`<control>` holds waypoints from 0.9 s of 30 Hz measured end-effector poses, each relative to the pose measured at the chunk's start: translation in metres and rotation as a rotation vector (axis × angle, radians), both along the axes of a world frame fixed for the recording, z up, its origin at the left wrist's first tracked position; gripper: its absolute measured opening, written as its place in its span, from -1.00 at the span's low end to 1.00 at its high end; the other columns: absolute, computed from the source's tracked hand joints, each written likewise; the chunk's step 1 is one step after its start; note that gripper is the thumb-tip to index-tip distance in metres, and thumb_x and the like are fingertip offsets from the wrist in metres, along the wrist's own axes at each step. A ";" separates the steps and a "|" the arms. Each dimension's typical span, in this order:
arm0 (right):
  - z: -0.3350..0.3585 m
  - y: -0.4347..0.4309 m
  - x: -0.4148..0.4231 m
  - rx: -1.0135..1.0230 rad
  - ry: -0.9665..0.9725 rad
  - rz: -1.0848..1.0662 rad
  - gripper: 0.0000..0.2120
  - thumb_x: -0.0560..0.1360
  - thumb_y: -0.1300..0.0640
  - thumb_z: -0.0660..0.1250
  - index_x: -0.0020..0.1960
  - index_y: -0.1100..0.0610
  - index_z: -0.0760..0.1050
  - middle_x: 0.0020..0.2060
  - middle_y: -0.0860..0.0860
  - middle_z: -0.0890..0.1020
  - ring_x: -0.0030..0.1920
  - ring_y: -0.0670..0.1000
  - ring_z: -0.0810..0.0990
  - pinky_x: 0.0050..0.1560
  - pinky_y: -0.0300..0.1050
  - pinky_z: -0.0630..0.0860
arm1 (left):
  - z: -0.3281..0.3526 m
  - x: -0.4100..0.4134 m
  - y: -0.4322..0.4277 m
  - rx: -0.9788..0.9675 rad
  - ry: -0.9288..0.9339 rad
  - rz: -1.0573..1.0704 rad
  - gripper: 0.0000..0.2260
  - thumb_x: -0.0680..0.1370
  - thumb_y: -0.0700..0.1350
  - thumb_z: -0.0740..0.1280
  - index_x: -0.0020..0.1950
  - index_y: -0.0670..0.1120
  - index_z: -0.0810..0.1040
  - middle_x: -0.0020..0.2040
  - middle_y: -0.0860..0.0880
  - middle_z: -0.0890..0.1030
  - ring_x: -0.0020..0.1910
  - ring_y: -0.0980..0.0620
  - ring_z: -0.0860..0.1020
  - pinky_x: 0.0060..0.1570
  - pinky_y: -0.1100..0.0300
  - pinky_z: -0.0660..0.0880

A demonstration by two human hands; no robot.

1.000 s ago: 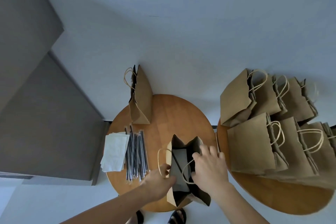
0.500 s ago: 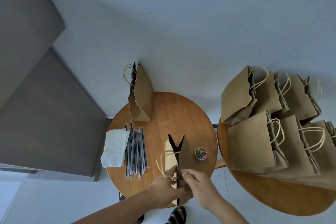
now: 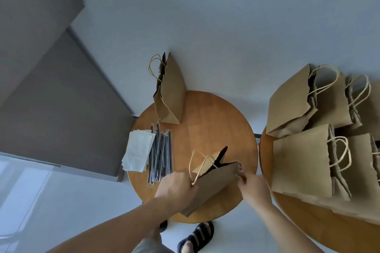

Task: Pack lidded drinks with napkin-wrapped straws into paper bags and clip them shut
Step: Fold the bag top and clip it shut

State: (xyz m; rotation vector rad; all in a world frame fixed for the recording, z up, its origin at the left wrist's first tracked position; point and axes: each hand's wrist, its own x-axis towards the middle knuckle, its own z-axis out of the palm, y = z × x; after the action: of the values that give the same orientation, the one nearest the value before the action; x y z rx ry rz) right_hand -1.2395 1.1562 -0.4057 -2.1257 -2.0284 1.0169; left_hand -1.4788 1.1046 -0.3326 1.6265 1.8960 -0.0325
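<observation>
From the head view, the bag [image 3: 216,184] leans tilted on the near side of the round table [image 3: 207,121], mouth pressed nearly flat. The left hand [image 3: 176,188] grips its left edge by the handles. The right hand [image 3: 255,186] is at the bag's right top corner, fingers curled but blurred, so I cannot tell if it pinches anything. A small clip tub [image 3: 240,166] sits just behind that corner. Napkins [image 3: 137,151] and straws [image 3: 160,156] lie left. Another bag [image 3: 171,96] stands far. More bags [image 3: 300,162] crowd the right table [image 3: 308,230].

Plain indoor room: round wooden tables [image 3: 213,121], white floor [image 3: 226,26].
</observation>
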 end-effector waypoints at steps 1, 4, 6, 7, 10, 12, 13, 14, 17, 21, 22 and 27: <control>-0.007 0.012 0.002 -0.012 -0.071 0.026 -0.76 0.64 0.02 0.19 0.01 0.07 0.61 -0.34 -0.10 0.58 -0.33 -0.11 0.55 -0.42 -0.33 0.35 | 0.001 -0.003 0.004 -0.006 0.004 -0.021 -0.75 0.58 0.05 0.14 0.02 -0.02 0.56 -0.11 -0.01 0.63 -0.12 -0.03 0.61 -0.07 0.07 0.58; -0.027 0.039 0.001 -0.084 -0.190 0.100 -0.68 0.66 -0.01 0.12 -0.05 0.10 0.58 -0.21 0.01 0.64 -0.18 0.03 0.62 -0.26 -0.15 0.49 | 0.001 -0.012 0.027 -0.025 0.012 -0.042 -0.77 0.57 0.04 0.18 -0.12 -0.07 0.52 -0.21 -0.06 0.59 -0.21 -0.07 0.59 -0.22 0.08 0.54; -0.038 0.049 -0.003 -0.087 -0.216 0.121 -0.70 0.66 0.03 0.12 -0.06 0.10 0.57 -0.16 0.04 0.64 -0.16 0.05 0.61 -0.17 -0.10 0.55 | 0.000 -0.019 0.042 -0.030 0.018 -0.030 -0.77 0.56 0.05 0.20 -0.19 -0.05 0.51 -0.29 -0.04 0.57 -0.29 -0.04 0.56 -0.34 0.11 0.48; -0.043 0.051 -0.004 -0.082 -0.219 0.123 -0.73 0.65 0.05 0.13 -0.07 0.11 0.55 -0.14 0.04 0.64 -0.16 0.05 0.60 -0.14 -0.09 0.57 | -0.001 -0.022 0.045 -0.025 0.012 -0.033 -0.78 0.55 0.05 0.22 -0.25 0.00 0.47 -0.33 -0.01 0.54 -0.33 0.00 0.53 -0.39 0.14 0.42; -0.055 0.053 -0.010 -0.071 -0.276 0.152 -0.84 0.64 0.09 0.15 0.00 0.08 0.50 -0.08 0.00 0.58 -0.03 0.08 0.61 -0.09 -0.12 0.49 | -0.005 -0.030 0.044 0.017 -0.005 -0.098 -0.78 0.53 0.05 0.24 -0.32 0.15 0.41 -0.40 0.06 0.50 -0.40 0.09 0.49 -0.44 0.22 0.35; -0.062 0.056 -0.012 -0.054 -0.346 0.211 -0.86 0.63 0.11 0.17 0.07 0.05 0.50 -0.01 0.01 0.60 0.03 0.08 0.61 -0.11 -0.14 0.45 | -0.008 -0.034 0.040 0.023 0.024 -0.121 -0.83 0.48 0.12 0.20 -0.21 0.09 0.51 -0.36 0.01 0.55 -0.36 0.02 0.53 -0.39 0.11 0.46; -0.065 0.058 -0.012 -0.049 -0.369 0.234 -0.85 0.63 0.12 0.17 0.08 0.04 0.51 0.02 0.01 0.61 0.03 0.08 0.62 -0.12 -0.14 0.45 | -0.009 -0.034 0.038 0.033 0.050 -0.116 -0.73 0.43 0.16 0.17 -0.13 0.02 0.54 -0.32 -0.03 0.57 -0.33 -0.04 0.55 -0.32 0.05 0.51; -0.069 0.060 -0.010 -0.049 -0.387 0.256 -0.85 0.63 0.13 0.17 0.09 0.04 0.52 0.02 0.01 0.61 0.03 0.07 0.62 -0.13 -0.16 0.45 | -0.012 -0.035 0.036 0.055 0.062 -0.101 -0.64 0.39 0.19 0.15 -0.08 -0.04 0.54 -0.31 -0.05 0.58 -0.30 -0.07 0.56 -0.27 0.03 0.53; -0.081 0.064 -0.005 -0.061 -0.413 0.285 -0.84 0.63 0.15 0.17 0.06 0.05 0.53 -0.01 0.00 0.63 -0.01 0.02 0.63 -0.16 -0.22 0.44 | -0.016 -0.031 0.030 0.100 0.043 -0.065 -0.58 0.34 0.24 0.13 -0.08 -0.05 0.54 -0.29 -0.02 0.57 -0.28 -0.05 0.55 -0.23 0.03 0.52; -0.094 0.066 -0.003 -0.045 -0.377 0.246 -0.85 0.63 0.17 0.18 0.05 0.09 0.53 -0.02 0.03 0.63 -0.02 0.03 0.62 -0.15 -0.22 0.44 | -0.013 -0.031 0.028 0.109 -0.075 -0.049 -0.67 0.41 0.20 0.23 -0.11 -0.01 0.60 -0.29 0.05 0.56 -0.25 -0.02 0.54 -0.18 0.04 0.52; -0.096 0.065 -0.003 -0.040 -0.378 0.236 -0.84 0.63 0.16 0.18 0.07 0.10 0.53 -0.02 0.03 0.63 -0.02 0.03 0.62 -0.15 -0.21 0.45 | -0.013 -0.032 0.027 0.123 -0.119 -0.042 -0.72 0.44 0.18 0.29 -0.14 0.00 0.60 -0.34 0.08 0.52 -0.28 0.00 0.52 -0.21 0.05 0.52; -0.098 0.065 0.003 -0.058 -0.407 0.145 -0.81 0.63 0.11 0.17 0.03 0.09 0.56 -0.08 0.02 0.63 -0.09 0.04 0.63 -0.30 -0.19 0.38 | -0.004 -0.032 0.025 0.098 -0.196 -0.004 -0.46 0.36 0.35 0.12 -0.11 -0.01 0.69 -0.26 0.02 0.63 -0.22 0.00 0.59 -0.17 0.05 0.54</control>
State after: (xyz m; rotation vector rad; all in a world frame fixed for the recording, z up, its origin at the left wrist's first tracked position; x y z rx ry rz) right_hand -1.2366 1.2217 -0.5035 -2.4087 -2.3834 0.7043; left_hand -1.5105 1.1296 -0.3370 1.6338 1.7682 0.2142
